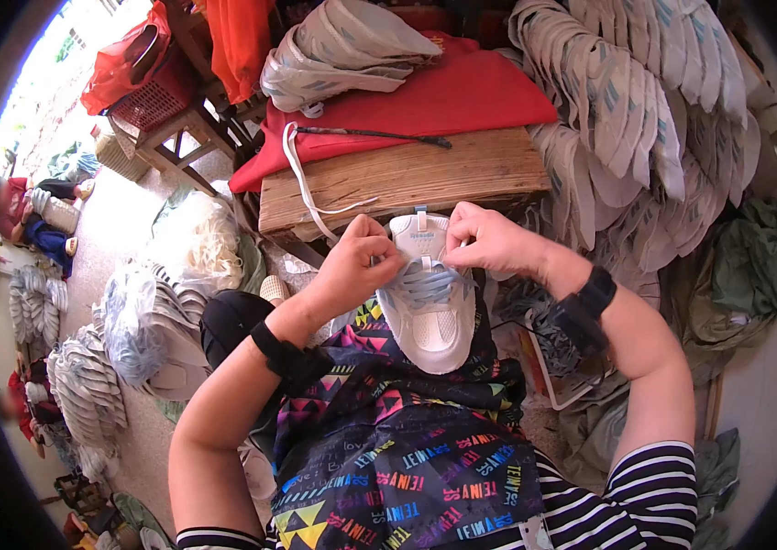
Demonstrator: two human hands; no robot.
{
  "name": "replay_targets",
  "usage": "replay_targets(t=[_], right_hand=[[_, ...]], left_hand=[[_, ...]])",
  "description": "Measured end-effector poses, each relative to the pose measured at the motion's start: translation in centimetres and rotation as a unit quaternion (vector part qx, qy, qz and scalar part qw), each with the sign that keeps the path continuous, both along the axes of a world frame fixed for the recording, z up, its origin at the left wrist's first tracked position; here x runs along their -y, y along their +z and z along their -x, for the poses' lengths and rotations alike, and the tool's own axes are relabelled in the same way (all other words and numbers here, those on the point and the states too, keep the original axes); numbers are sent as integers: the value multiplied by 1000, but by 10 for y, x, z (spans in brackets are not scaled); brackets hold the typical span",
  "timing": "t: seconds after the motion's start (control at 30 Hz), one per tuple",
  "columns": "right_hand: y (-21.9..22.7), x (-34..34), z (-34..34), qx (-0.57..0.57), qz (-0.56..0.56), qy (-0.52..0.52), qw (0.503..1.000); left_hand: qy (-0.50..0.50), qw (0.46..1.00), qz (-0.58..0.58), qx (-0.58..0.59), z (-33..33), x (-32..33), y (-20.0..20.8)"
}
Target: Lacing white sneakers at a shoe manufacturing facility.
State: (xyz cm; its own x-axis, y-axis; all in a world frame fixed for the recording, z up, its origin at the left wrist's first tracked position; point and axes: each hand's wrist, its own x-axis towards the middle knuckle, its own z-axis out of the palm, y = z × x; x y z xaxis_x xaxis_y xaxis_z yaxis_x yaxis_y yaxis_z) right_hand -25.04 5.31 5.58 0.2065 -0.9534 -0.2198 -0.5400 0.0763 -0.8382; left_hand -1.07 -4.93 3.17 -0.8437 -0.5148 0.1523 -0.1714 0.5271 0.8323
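A white shoe upper [432, 335] with a pale tongue rests on my lap, its toe toward me. Light blue-grey shoelace [428, 287] criss-crosses its throat. Closed at the left edge of the upper, my left hand [365, 261] pinches the lace on that side. My right hand [489, 240] is curled at the other edge, thumb and forefinger pinched on the lace beside the tongue. The fingers partly hide both lace ends. Just beyond my hands, a loose white lace [301, 179] hangs over a wooden bench [407, 179], next to a thin dark rod-like tool [374, 137].
Stacked shoe uppers [342, 57] sit on red cloth [489, 92] on the bench. Large bundles of uppers [608, 110] rise at the right. Bagged uppers [136, 316] and pale laces [205, 238] lie on the floor at left. Two people sit farther left, one a seated person [31, 215].
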Motion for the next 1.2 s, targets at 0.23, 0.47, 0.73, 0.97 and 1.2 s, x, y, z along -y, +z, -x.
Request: replay_targets(t=[0.23, 0.47, 0.73, 0.97, 1.2], right_hand=[[16, -4, -35, 170, 3, -190, 967], [87, 9, -56, 320, 37, 5, 947], [177, 6, -83, 402, 231, -25, 886], [158, 23, -40, 341, 305, -176, 872], [95, -15, 65, 229, 283, -436, 823]], left_hand=[[120, 987, -94, -54, 13, -17, 29], [102, 919, -282, -254, 21, -1, 91], [-180, 883, -417, -115, 10, -2, 96], [-5, 874, -470, -123, 12, 8, 74], [169, 756, -565, -284, -47, 46, 23]])
